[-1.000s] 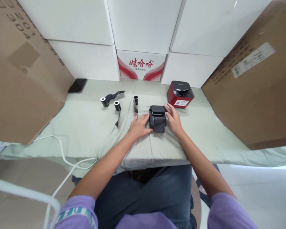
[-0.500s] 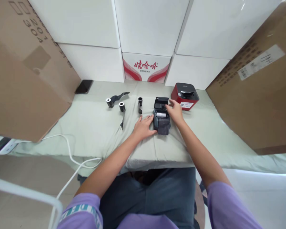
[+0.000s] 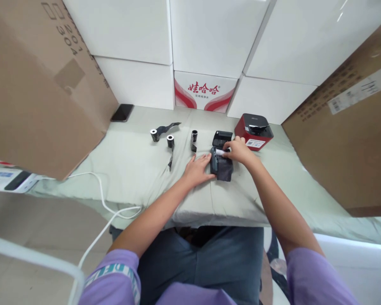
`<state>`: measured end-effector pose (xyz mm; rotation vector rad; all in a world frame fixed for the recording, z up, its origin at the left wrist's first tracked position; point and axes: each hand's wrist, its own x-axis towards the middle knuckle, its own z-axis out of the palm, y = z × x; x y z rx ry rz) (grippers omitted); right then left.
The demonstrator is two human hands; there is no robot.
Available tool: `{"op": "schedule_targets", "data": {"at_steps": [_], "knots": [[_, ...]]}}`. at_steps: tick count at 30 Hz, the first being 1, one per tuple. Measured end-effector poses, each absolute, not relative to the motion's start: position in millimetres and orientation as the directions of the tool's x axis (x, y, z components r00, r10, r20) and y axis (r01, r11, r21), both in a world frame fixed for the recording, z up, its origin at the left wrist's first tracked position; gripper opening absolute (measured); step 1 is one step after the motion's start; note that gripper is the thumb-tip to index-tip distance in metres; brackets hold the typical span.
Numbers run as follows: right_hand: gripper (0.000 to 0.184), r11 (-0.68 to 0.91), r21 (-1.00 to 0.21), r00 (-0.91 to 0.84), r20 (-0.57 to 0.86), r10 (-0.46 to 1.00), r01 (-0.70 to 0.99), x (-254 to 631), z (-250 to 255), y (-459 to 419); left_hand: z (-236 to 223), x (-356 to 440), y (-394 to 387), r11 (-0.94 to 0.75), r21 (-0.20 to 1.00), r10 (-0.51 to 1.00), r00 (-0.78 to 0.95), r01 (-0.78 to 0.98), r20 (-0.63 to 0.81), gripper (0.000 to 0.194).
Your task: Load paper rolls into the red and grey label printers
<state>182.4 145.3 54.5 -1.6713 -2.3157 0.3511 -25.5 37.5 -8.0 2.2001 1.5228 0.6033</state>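
A small black portable label printer lies on the cloth with its lid flipped back. Inside its bay sits a paper roll with a white core, and a dark strip from it drapes over the front. My left hand holds the printer's left side, thumb at the front corner and fingers behind. The bent fingers of my right hand are on the right end of the roll, hiding that end. Further left lie three loose rolls with dark tails: one, another and a third.
A red and black box-shaped device stands just behind my right hand. A phone lies at the back left. Large cartons flank the table, one left and one right. White boxes line the back. A white cable crosses the front edge.
My right hand has moved from the flipped-back lid down to the roll in the bay. My left hand stays at the printer's side. The whole view has shifted a little.
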Motion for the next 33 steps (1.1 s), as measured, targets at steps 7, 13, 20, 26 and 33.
{"op": "schedule_targets", "data": {"at_steps": [7,13,20,26,33], "knots": [[0.037,0.386,-0.729,-0.308,0.248,0.919,0.565,167,115,125,-2,-25,36,-0.332,0.529,0.940,0.318,0.781,0.121,0.091],[0.028,0.429,-0.677,-0.333,0.277,0.901,0.598,81,138,133,-3,-23,41,-0.293,0.496,0.947,0.321,0.817,0.032,0.099],[0.031,0.431,-0.266,-0.418,0.106,0.902,0.862,-12,101,165,-4,-21,41,-0.308,0.521,0.947,0.309,0.796,0.088,0.084],[0.036,0.445,-0.068,-0.448,-0.039,0.893,0.893,-36,98,171,-13,-22,44,-0.337,0.588,0.939,0.310,0.735,0.151,0.070],[0.048,0.768,-0.067,-0.769,0.016,0.639,0.637,-87,115,174,-10,-24,37,-0.386,0.616,0.922,0.285,0.686,0.260,0.072]]}}
